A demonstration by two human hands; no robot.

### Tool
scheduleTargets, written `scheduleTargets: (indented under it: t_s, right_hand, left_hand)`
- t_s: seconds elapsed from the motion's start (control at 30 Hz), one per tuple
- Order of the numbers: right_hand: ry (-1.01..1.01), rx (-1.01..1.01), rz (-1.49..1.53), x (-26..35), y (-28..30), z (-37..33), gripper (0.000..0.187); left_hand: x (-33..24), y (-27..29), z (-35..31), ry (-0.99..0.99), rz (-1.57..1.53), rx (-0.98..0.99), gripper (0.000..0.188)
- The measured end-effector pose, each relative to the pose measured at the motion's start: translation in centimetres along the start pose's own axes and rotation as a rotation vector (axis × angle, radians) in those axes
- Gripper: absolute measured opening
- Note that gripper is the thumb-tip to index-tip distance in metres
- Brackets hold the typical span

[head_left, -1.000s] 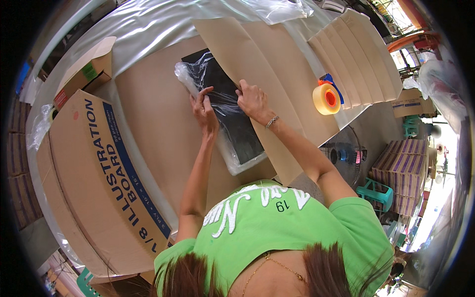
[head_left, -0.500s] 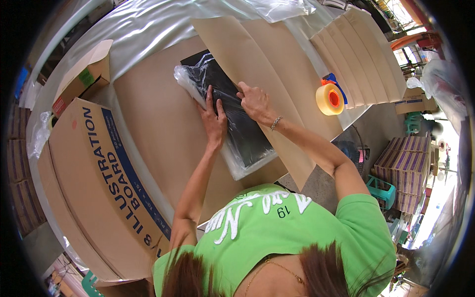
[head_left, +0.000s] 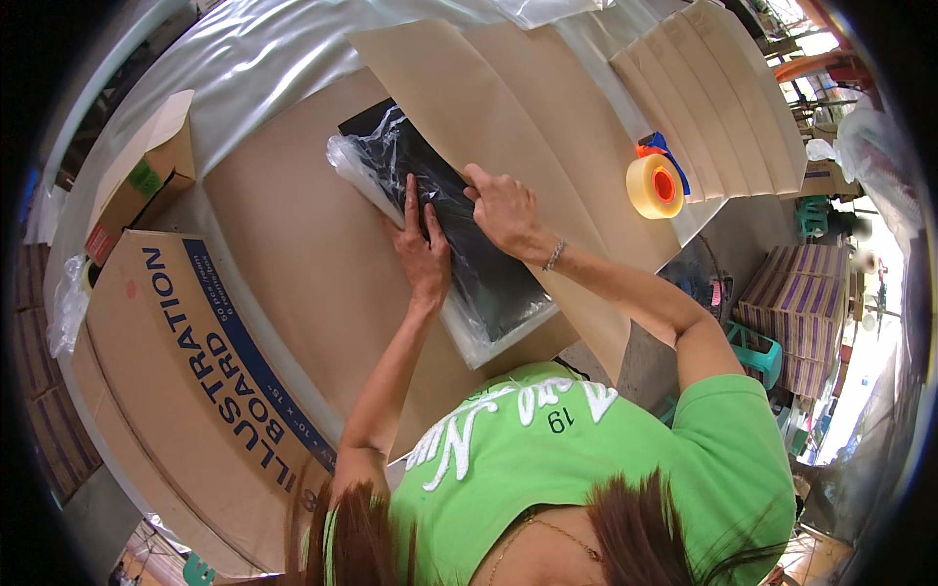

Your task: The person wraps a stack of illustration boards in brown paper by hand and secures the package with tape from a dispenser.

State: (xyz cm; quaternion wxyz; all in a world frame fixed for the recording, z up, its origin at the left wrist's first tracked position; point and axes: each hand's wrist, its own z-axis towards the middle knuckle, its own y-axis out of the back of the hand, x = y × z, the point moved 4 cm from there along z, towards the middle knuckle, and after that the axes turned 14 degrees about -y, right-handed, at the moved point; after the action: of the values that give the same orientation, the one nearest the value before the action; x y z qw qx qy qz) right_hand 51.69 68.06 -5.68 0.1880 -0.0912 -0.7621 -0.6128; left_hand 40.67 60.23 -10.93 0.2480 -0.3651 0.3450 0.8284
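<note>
A flat black stack of board or sheets (head_left: pixel 486 272), wrapped in clear plastic, lies slanted in the middle of the work surface. The plastic is bunched up at its far left corner. My left hand (head_left: pixel 422 256) rests on the wrapped stack with fingers stretched out over its left part. My right hand (head_left: pixel 504 209) has its fingers closed on the edge of a brown paper sheet (head_left: pixel 435 78), which lies slanting across the stack's right side. Part of the stack is hidden beneath that sheet, and the fingertips are partly out of sight.
Brown sheets (head_left: pixel 269 181) lie under the stack. On the right are a tape roll (head_left: pixel 653 188) with a blue and orange dispenser and several overlapping brown sheets (head_left: pixel 713 107). A big carton (head_left: pixel 147 391) and a small open box (head_left: pixel 147 171) stand left. Silvery sheeting (head_left: pixel 293 44) covers the far side.
The whole view has shifted slightly. My left hand stays flat on the stack, and my right hand still grips the brown paper's edge in nearly the same place.
</note>
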Motion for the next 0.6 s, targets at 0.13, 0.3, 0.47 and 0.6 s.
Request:
scheduleTargets:
  t_s: [0.13,0.3,0.47,0.6]
  right_hand:
    - [0.026,-0.002,0.025,-0.6,-0.8,0.0,0.015]
    - [0.064,0.045,0.014,-0.7,-1.4,0.4,0.011]
    - [0.113,0.147,-0.027,-1.0,-1.5,0.6,0.032]
    - [0.23,0.342,-0.095,-1.4,-1.4,0.6,0.054]
  left_hand:
    - [-0.3,0.0,0.0,0.04,-0.029,0.028,0.047]
    - [-0.3,0.0,0.0,0.066,0.026,0.054,0.044]
    - [-0.5,-0.2,0.5,0.157,0.108,0.153,0.056]
    - [-0.3,-1.1,1.3,0.323,0.164,0.183,0.088]
